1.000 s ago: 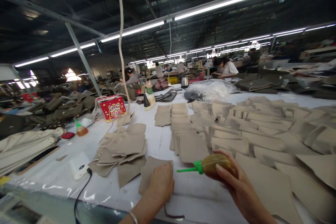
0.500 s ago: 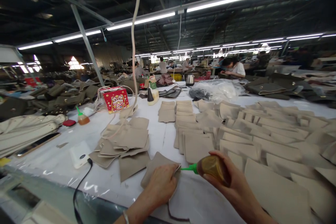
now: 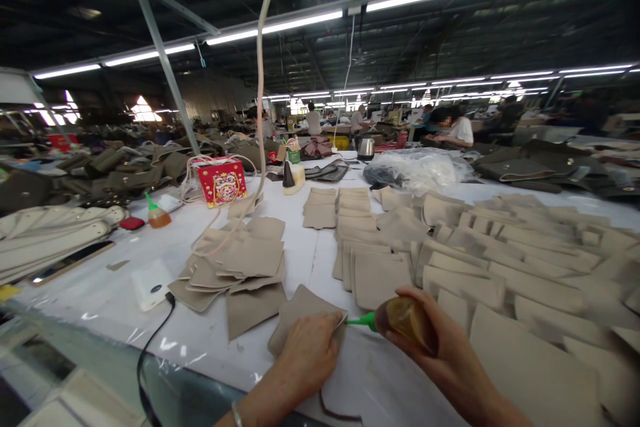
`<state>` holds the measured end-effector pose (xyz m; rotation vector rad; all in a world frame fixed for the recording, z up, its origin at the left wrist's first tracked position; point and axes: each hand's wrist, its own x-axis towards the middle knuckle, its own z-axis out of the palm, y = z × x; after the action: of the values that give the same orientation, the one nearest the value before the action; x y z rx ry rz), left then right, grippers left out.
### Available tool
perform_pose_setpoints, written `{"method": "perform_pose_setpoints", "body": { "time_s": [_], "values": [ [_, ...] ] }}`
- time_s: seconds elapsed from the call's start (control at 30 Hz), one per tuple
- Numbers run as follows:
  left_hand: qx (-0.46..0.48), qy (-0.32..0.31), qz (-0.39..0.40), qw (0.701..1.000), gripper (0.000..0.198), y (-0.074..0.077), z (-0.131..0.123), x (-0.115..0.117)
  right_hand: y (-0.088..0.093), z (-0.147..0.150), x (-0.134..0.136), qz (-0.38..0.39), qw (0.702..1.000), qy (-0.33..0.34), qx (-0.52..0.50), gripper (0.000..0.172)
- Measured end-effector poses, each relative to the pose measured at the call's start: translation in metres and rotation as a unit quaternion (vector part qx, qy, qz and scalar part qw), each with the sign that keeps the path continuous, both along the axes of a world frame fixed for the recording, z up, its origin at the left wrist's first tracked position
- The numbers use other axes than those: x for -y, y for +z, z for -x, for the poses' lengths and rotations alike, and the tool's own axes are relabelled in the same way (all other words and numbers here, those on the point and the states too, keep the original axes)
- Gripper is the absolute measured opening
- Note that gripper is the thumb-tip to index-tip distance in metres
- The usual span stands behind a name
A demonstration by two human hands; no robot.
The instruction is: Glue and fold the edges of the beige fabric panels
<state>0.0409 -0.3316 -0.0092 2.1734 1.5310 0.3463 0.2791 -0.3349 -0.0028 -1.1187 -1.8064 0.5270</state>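
Note:
A taupe leather piece [image 3: 295,312] lies near the table's front edge. My left hand [image 3: 311,350] rests on it, closed, with the fingers at its right-hand edge. My right hand [image 3: 445,340] is wrapped round a squeeze bottle of amber liquid [image 3: 407,321] tipped on its side. The bottle's green nozzle [image 3: 361,321] points left, its tip right at the edge of the piece by my left fingertips. Beneath my left wrist a narrow dark strip [image 3: 337,413] shows at the table edge. A pile of similar leather pieces [image 3: 250,253] sits just beyond and left.
Rows of leather pieces [image 3: 500,260] cover the right side. On the left are a white power bank [image 3: 151,280] with a black cable, a second green-tipped bottle [image 3: 159,215], and a red box [image 3: 223,180]. A pale hose [image 3: 261,80] hangs down. A co-worker [image 3: 457,128] sits farther back.
The view has shifted slightly. Both hands keep nearly the same positions, with the nozzle tip still at the edge of the leather piece.

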Motion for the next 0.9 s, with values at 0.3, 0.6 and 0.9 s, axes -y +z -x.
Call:
{"method": "perform_pose_setpoints", "body": {
  "time_s": [0.3,0.6,0.9],
  "values": [
    [-0.026,0.006,0.005,1.000,0.055,0.003,-0.003,0.004,-0.005,-0.004,-0.003,0.060,0.998,-0.002,-0.036,0.043],
    [-0.017,0.006,0.009,1.000,0.053,0.000,0.000,0.006,-0.010,-0.006,-0.001,0.109,0.992,0.009,-0.059,0.048],
    [0.005,-0.002,0.007,1.000,0.049,0.006,0.004,0.009,-0.010,-0.006,-0.002,0.150,0.984,-0.008,-0.095,0.053]
  ]
}}
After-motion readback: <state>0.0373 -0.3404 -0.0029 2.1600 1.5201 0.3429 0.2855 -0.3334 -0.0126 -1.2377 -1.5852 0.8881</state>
